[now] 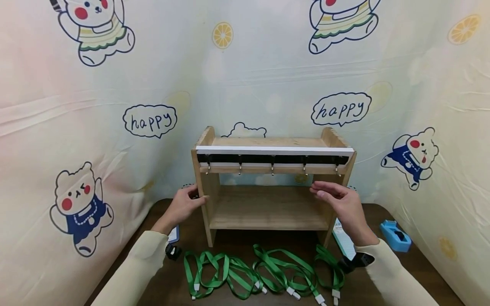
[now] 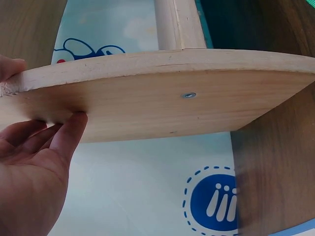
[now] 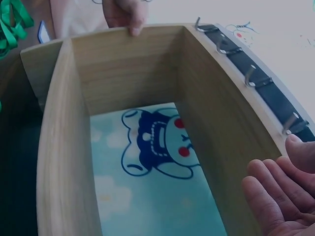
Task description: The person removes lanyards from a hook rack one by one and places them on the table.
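Note:
A small two-tier wooden shelf (image 1: pixel 268 208) stands upright on the table. Along its upper front runs a black-and-white strip (image 1: pixel 256 159) with several metal hooks. My left hand (image 1: pixel 184 207) grips the shelf's left side panel (image 2: pixel 147 105), thumb over the front edge and fingers against the outer face. In front of the right end, below the strip, my right hand (image 1: pixel 344 205) is held with relaxed fingers and nothing in it. In the right wrist view, its fingers (image 3: pixel 268 194) appear near the lowest visible hook (image 3: pixel 294 124). No lanyard hangs from the hooks.
Several green lanyards (image 1: pixel 283 265) with white clips lie before the shelf. A light-blue device (image 1: pixel 396 236) sits at right. A white-and-blue card-like item (image 1: pixel 343 239) is partly hidden by the right arm; another (image 1: pixel 174 234) lies at left. Patterned cloth (image 1: pixel 245 76) hangs behind.

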The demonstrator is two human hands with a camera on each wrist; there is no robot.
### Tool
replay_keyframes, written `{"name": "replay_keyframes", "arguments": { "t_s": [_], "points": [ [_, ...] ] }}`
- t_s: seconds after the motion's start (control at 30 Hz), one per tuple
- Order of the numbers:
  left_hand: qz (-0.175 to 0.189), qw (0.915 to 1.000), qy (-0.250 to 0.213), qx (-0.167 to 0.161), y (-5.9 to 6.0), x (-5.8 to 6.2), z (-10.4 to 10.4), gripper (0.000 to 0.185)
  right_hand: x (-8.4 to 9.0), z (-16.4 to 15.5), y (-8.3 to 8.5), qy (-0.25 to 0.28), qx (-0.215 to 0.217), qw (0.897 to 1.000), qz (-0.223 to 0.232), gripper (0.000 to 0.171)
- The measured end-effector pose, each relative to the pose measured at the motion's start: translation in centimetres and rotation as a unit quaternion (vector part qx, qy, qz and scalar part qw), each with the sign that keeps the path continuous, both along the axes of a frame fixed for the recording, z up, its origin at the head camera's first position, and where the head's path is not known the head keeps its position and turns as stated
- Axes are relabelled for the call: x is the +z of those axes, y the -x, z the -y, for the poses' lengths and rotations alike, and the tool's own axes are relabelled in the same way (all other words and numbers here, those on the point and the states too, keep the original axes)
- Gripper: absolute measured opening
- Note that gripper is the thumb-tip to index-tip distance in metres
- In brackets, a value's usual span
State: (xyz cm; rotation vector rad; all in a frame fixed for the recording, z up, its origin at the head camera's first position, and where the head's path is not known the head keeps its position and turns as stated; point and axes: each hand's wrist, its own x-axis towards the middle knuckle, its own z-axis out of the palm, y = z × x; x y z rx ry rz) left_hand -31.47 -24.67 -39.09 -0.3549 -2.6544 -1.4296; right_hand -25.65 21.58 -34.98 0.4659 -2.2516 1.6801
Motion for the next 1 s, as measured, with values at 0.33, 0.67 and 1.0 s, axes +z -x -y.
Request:
{"name": "replay_keyframes", "arguments": {
  "t_s": [0.33,0.67,1.0],
  "points": [
    [-0.004,1.0,-0.003,-0.002,0.1,0.2,0.1,0.062,0.3,-2.1,-0.4,0.009,-0.014,1.0,-0.011,0.045],
    [-0.017,0.9997,-0.009,-0.014,-0.1,-0.1,-0.1,0.059,0.1,-4.4,-1.2,0.008,-0.049,0.999,-0.011,0.047],
    [-0.018,0.9998,-0.005,-0.009,0.0,-0.1,0.0,0.061,0.2,-6.7,-1.4,0.102,-0.011,0.995,-0.011,0.044]
  ]
}}
